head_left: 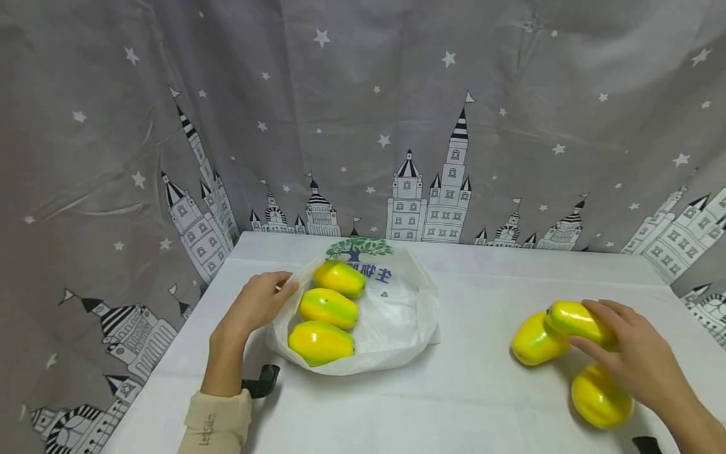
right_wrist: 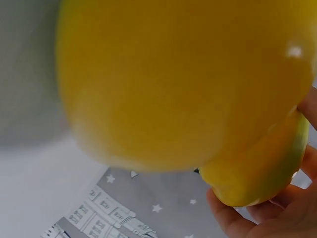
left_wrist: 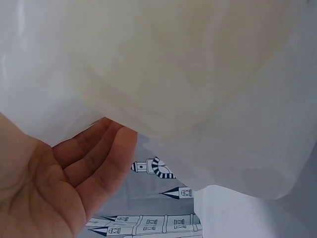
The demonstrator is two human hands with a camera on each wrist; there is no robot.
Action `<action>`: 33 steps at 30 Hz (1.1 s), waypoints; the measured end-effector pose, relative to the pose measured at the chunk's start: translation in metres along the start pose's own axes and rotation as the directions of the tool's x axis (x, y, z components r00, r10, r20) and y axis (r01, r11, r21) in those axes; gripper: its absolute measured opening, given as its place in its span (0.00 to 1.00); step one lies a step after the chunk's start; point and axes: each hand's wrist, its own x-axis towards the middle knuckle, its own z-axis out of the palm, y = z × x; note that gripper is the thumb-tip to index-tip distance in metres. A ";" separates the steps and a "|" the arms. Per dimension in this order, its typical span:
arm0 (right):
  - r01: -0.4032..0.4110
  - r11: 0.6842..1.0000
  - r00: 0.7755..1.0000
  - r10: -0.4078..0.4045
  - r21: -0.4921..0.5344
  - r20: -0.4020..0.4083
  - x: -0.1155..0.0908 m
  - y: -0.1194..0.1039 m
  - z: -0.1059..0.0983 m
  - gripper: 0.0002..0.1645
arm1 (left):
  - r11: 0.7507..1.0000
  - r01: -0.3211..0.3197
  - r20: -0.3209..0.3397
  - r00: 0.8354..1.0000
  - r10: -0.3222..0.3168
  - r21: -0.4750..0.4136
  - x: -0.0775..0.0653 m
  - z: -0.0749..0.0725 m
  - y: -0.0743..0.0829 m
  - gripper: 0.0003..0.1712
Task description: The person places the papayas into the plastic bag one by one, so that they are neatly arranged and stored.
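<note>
In the head view a white plastic bag (head_left: 391, 321) lies with its mouth toward me, three yellow-green papayas (head_left: 329, 309) along its left side. My left hand (head_left: 258, 306) grips the bag's left rim; in the left wrist view its fingertips (left_wrist: 121, 144) go behind the film. At the right, my right hand (head_left: 635, 350) holds a papaya (head_left: 578, 320) between thumb and fingers, over two others on the table. One papaya (head_left: 539, 340) lies left of the hand, the other (head_left: 601, 397) below it. A close papaya (right_wrist: 183, 84) fills much of the right wrist view.
A white cloth covers the table (head_left: 454, 403). Behind it hangs a grey curtain (head_left: 351, 126) printed with castles and stars. A dark wrist-camera piece (head_left: 262, 381) juts out beside the left wrist, and another (head_left: 646, 444) shows near the right wrist.
</note>
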 end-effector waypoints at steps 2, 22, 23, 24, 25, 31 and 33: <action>0.032 0.999 0.999 -0.032 0.005 -0.013 0.000 -0.003 0.000 0.40 | 1.000 -0.001 -0.001 1.000 0.001 0.002 0.000 0.000 0.000 0.28; 0.188 0.981 0.982 -0.187 0.055 -0.018 0.005 -0.044 0.005 0.42 | 1.000 0.012 0.005 1.000 -0.012 0.008 0.000 -0.001 0.001 0.29; 0.191 0.980 0.982 -0.190 0.057 -0.016 0.006 -0.047 0.006 0.41 | 1.000 0.014 0.005 1.000 -0.014 0.009 -0.001 -0.001 0.001 0.29; 0.194 0.979 0.981 -0.193 0.059 -0.014 0.006 -0.050 0.006 0.40 | 1.000 0.016 0.005 1.000 -0.016 0.008 -0.001 -0.001 0.001 0.29; 0.195 0.979 0.981 -0.195 0.063 -0.012 0.007 -0.054 0.007 0.40 | 1.000 0.015 0.004 1.000 -0.015 0.008 -0.001 -0.002 0.001 0.29; 0.200 0.977 0.980 -0.200 0.077 -0.009 0.009 -0.076 0.013 0.39 | 1.000 -0.004 0.001 1.000 0.004 0.003 -0.001 -0.002 0.000 0.28; 0.213 0.974 0.977 -0.213 0.079 -0.010 0.010 -0.082 0.016 0.38 | 1.000 -0.008 0.000 1.000 0.008 0.002 -0.001 -0.002 0.000 0.28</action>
